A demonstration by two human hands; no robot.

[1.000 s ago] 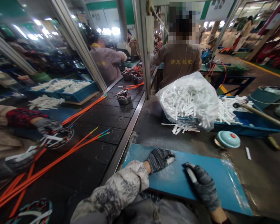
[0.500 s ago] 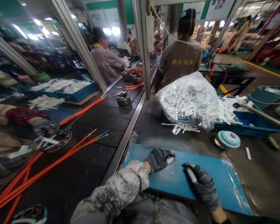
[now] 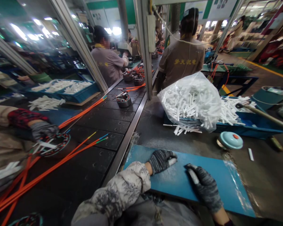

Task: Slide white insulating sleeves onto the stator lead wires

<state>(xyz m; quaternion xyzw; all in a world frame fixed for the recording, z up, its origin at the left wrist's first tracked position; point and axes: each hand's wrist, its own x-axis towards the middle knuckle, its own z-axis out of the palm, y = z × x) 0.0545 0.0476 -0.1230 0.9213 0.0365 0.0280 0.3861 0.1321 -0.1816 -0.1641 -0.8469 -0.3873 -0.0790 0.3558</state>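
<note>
My left hand (image 3: 163, 161), in a dark grey striped knit glove, rests on a blue board (image 3: 179, 182) with its fingers loosely extended. My right hand (image 3: 204, 185), gloved alike, lies on the board's right part, fingers loosely bent and pointing up and left. White covering shows along both thumbs, and nothing else can be made out in either hand. A gap of bare board separates the hands. Beyond the board, a clear plastic bag (image 3: 191, 100) full of short white tubes lies on a blue tray (image 3: 259, 127) holding more tubes.
Left of the board runs a dark conveyor (image 3: 108, 125) with orange cables (image 3: 61, 163) and a wound stator (image 3: 124, 99). At far left, a co-worker's gloved hand (image 3: 43, 130) touches another stator. A round light-blue lidded object (image 3: 231, 140) and loose tube (image 3: 250, 154) lie right. A metal post (image 3: 143, 50) stands ahead.
The stators and orange cables on the conveyor have shifted slightly toward the lower left. The co-worker's hands at the left have moved a little. My hands have stayed in place.
</note>
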